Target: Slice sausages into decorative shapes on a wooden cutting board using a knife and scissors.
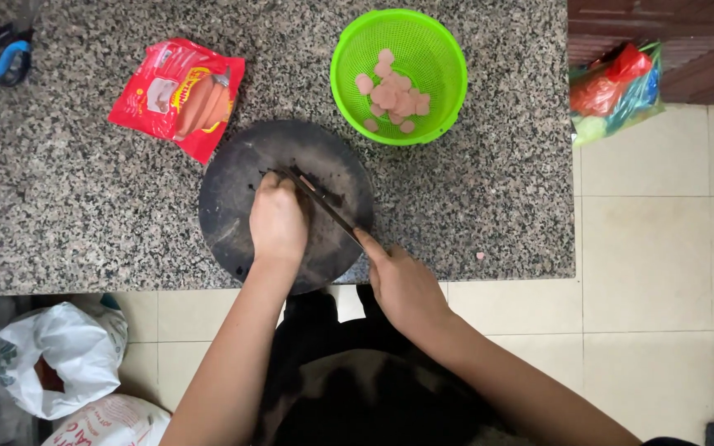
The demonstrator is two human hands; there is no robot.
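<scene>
Board (233, 190), round and dark, is my landmark: it lies on the speckled counter (84, 215) at its near edge, close under me so both arms reach it easily. Beyond the board and to its right stands a green basket (440, 49) holding pink round slices (392, 92), near enough to take cut pieces. Beyond the board to its left lies a red sausage packet (177, 97), torn open. On the board my left hand (277, 223) is curled, knuckles down, pressing something I cannot see. My right hand (402, 285), at the board's near right rim, is closed around the handle of a knife (321, 202), its blade slanting across the board beside the left fingers.
</scene>
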